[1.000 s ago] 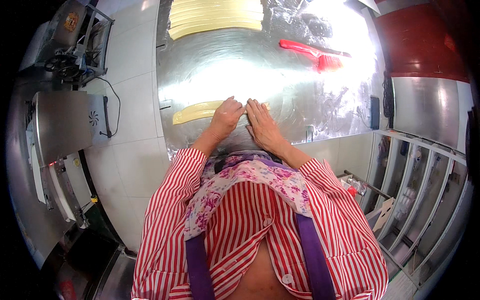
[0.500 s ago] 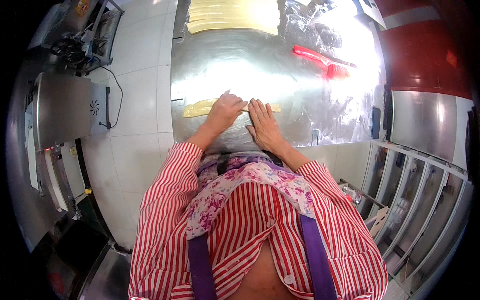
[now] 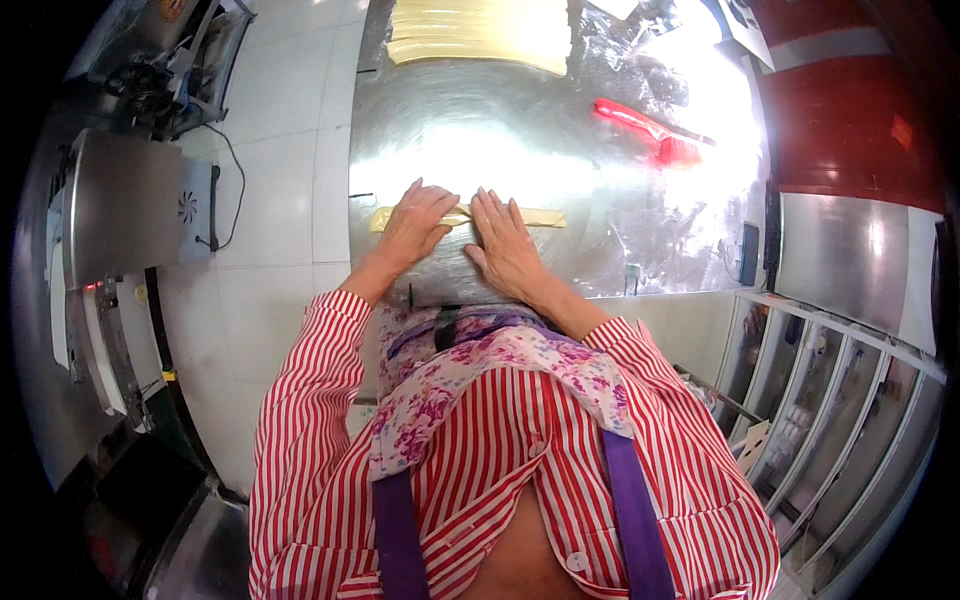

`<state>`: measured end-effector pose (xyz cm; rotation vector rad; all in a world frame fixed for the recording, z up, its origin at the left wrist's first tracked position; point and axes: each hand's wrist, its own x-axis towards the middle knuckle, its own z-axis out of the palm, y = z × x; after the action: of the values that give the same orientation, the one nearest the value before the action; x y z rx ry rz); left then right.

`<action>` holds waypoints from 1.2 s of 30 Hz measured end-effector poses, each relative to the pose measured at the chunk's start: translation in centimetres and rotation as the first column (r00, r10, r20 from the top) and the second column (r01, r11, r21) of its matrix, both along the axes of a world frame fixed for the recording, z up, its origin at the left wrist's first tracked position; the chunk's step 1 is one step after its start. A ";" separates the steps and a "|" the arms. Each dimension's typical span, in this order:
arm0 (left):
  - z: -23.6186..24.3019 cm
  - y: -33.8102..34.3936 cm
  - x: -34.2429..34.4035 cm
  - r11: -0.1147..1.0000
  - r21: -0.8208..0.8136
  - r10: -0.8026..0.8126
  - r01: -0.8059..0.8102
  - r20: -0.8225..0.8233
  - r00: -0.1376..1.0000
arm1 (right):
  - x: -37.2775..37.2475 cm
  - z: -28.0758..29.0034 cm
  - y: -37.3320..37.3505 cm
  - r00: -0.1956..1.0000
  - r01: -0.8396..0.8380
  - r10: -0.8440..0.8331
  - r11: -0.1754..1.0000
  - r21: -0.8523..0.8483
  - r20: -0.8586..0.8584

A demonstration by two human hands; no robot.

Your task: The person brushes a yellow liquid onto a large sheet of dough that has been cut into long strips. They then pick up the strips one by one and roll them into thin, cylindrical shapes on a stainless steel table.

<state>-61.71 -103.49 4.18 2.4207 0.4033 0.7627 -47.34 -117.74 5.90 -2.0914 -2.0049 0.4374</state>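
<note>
The left hand (image 3: 414,222) and right hand (image 3: 507,247) lie flat, not gripping, on the dough strip (image 3: 545,217), likely soft, best held near both ends.

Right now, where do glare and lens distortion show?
Head view: glare washes out the metal table beyond the left hand and right hand, and right of the red brush; head view: the metal rack bows near the right edge.

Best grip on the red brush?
Likely the slim bare handle, from its left end, fingers wrapping across it. It lies slantwise on the table, handle pointing left and away from the person, bristles at the right end, fanning toward the near side. The right hand is nearer.
</note>
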 end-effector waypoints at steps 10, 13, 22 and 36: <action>-0.6 1.3 -2.7 0.999 -0.046 0.000 -0.005 -0.122 0.993 | -1.5 0.0 1.3 0.998 -0.055 0.055 0.998 -0.028 -0.013; -2.0 2.0 -4.0 0.994 -0.109 -0.044 0.030 -0.132 0.990 | -2.6 0.2 2.5 0.991 -0.129 0.128 0.991 -0.021 -0.037; -0.6 2.7 -6.1 0.992 -0.068 0.100 -0.108 -0.111 0.989 | -3.6 0.1 3.2 0.985 -0.169 0.168 0.985 -0.025 -0.044; -2.0 4.5 -10.4 0.929 -0.264 0.191 -0.261 -0.263 0.946 | -6.0 -0.7 7.0 0.961 -0.157 0.180 0.980 0.120 -0.212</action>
<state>-72.16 -98.99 2.19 2.2047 0.8433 0.4698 -53.35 -110.72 5.22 -1.7349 -2.0336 0.5591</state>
